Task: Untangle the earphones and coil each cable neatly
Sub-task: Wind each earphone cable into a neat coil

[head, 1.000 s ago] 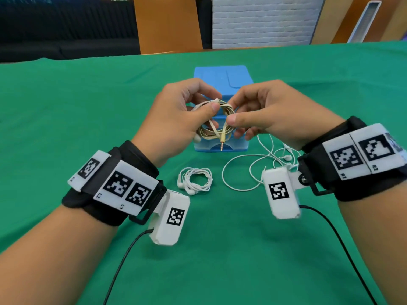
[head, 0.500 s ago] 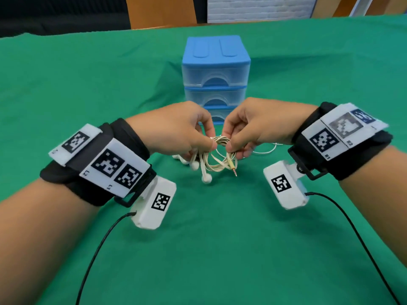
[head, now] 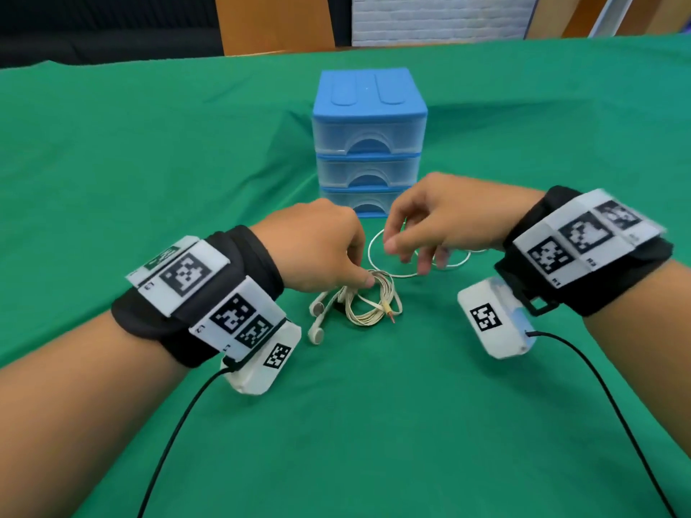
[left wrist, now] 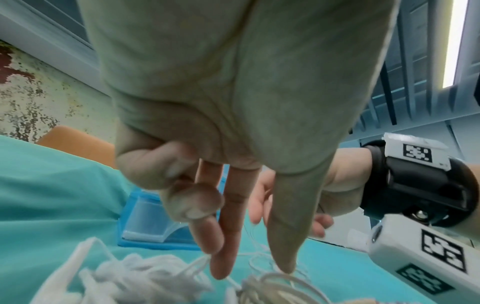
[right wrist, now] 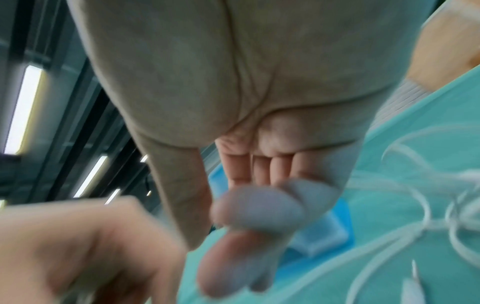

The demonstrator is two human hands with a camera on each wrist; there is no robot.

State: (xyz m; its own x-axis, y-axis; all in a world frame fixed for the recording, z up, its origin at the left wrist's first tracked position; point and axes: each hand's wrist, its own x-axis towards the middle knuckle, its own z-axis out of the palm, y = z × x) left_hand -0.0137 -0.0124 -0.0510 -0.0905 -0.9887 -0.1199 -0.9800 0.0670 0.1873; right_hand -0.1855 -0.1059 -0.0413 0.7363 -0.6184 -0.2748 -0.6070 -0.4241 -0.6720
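Head view: earphones (head: 368, 302) under left hand (head: 318, 246).

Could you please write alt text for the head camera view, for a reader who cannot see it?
A person's left hand touches a coiled beige earphone cable lying on a green tablecloth, while the right hand hovers open over a loose white earphone cable. A blue three-drawer organiser stands behind the hands.
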